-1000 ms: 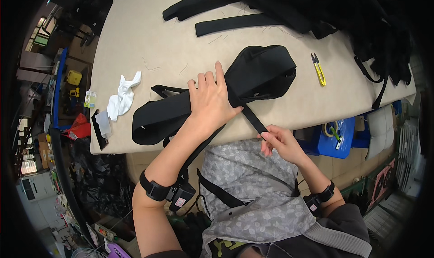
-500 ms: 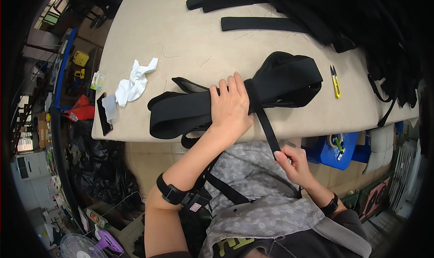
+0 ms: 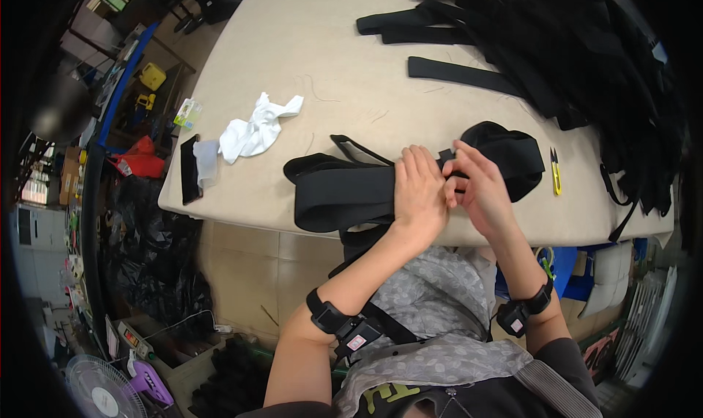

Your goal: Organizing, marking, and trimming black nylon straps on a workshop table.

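Note:
A bundle of folded black fabric straps [image 3: 344,197] lies along the near edge of the table, looped at both ends. My left hand [image 3: 421,191] grips its middle from above, fingers together and thumb hidden. Close beside it, my right hand [image 3: 482,189] is bent over the bundle, with thumb and forefinger at a narrow black strap [image 3: 447,156] at the middle. The rest of that strap is covered by my hands. To the right of the bundle lie yellow thread snips [image 3: 556,175].
A large heap of black fabric [image 3: 542,44] with straps covers the far right of the table [image 3: 322,59]. At left are a crumpled white cloth [image 3: 256,128], a dark phone [image 3: 190,172] and a small packet [image 3: 187,113]. A blue stool [image 3: 560,268] stands below the right edge.
My right hand has risen from below the table edge to the middle of the bundle, bringing the narrow strap up over it. The left hand stays on the bundle. The view has shifted.

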A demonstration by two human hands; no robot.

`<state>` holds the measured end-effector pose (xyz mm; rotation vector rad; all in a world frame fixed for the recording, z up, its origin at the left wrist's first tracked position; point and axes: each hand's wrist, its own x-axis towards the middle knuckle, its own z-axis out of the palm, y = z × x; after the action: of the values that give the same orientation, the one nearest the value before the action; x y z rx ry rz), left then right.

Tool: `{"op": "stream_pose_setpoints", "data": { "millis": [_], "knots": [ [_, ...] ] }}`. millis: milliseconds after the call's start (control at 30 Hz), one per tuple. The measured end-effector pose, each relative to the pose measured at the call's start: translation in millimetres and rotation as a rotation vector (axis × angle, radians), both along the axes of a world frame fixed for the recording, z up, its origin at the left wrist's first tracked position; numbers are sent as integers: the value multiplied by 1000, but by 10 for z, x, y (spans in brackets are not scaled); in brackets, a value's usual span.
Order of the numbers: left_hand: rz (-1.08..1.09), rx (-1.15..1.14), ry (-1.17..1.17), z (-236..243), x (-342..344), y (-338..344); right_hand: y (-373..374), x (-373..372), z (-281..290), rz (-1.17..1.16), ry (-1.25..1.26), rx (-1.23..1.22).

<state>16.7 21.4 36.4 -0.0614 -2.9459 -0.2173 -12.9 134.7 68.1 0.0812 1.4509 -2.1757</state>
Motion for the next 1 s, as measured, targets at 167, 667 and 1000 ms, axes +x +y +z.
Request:
{"op": "stream_pose_setpoints", "data": {
  "millis": [167, 667, 1000],
  "knots": [
    [-73, -115, -109, 37, 67, -98, -65, -280, 683, -79, 853, 443],
    [-241, 176, 37, 22, 398, -649, -510, -489, -401, 105, 1304, 1456],
    [-149, 95, 202, -107, 228, -574, -488, -713, -409, 32, 1359, 1334]
  ]
}}
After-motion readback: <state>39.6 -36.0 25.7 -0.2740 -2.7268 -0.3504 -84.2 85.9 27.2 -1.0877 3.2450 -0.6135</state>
